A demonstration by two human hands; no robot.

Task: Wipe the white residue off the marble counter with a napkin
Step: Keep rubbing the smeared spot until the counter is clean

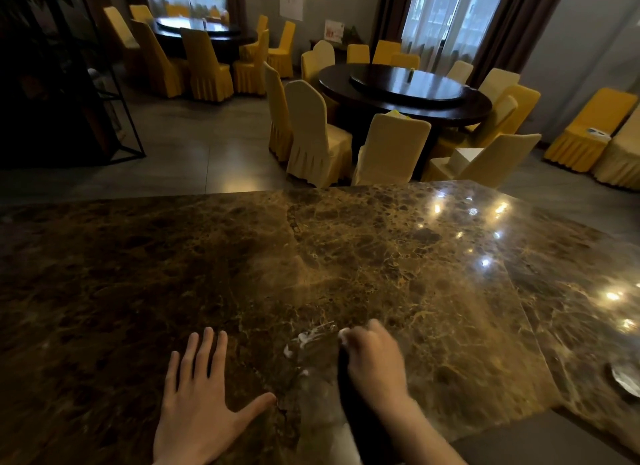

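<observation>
A brown marble counter (311, 256) fills the lower half of the view. White residue (304, 341) smears the stone near its front edge, with a hazy streak trailing toward me. My right hand (375, 357) is closed just right of the smear, pressing down on the counter. A bit of white napkin (343, 334) shows at its fingertips; most of the napkin is hidden under the hand. My left hand (201, 395) lies flat on the marble to the left, fingers spread, holding nothing.
A shiny round metal object (625, 378) sits at the counter's right edge. Ceiling lights glare on the right side of the marble. Beyond the counter stand a dark round table (405, 90) and several yellow-covered chairs (318, 135).
</observation>
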